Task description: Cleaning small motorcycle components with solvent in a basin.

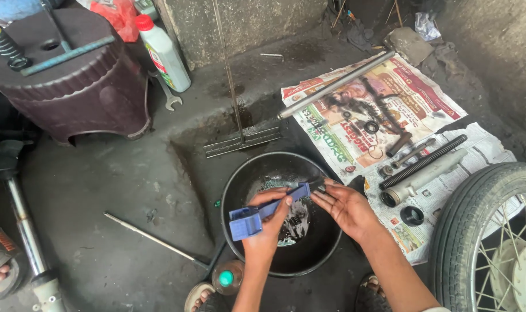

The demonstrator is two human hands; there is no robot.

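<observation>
You're mid-wash, by the look of it: fork parts (spring (423, 162), tubes, seals) already lie laid out on the newspaper (448, 124) to your right, while the black basin (240, 190) w/ soapy liquid sits between your feet. Your left hand (267, 222) is curled around the blue brush (261, 214), thumb and fingers clamped on its handle, over the basin. Your right hand (346, 207) is half open, fingertips meeting the brush's bristle end; can't tell if a small part is pinched there.
</observation>
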